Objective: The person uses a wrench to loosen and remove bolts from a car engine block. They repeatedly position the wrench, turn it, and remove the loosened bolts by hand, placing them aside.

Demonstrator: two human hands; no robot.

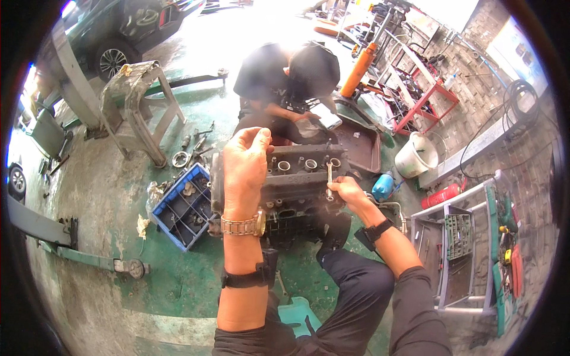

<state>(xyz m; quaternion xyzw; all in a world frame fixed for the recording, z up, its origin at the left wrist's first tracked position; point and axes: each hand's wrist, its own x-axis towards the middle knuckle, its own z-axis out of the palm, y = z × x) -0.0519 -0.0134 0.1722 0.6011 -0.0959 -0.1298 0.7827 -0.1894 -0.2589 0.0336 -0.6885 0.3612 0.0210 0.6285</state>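
Note:
A dark, greasy engine (300,178) stands in front of me, its top cover showing several round holes with pale rims. My right hand (350,193) grips a small silver wrench (330,184), held upright over the right part of that cover. Raised above the cover's left end is my left hand (246,169), its fingers curled in and the thumb pressed against them. Whatever is pinched there, if anything, is too small or hidden to name. Left of the engine sits a blue divided crate (183,207) with metal parts in it.
Across the engine a person (288,89) crouches, holding a phone-like object (326,116). A tool cart (457,255) stands at the right, near a white bucket (415,155), a blue bottle (383,185) and a red extinguisher (442,194). A worn step stand (139,107) is far left.

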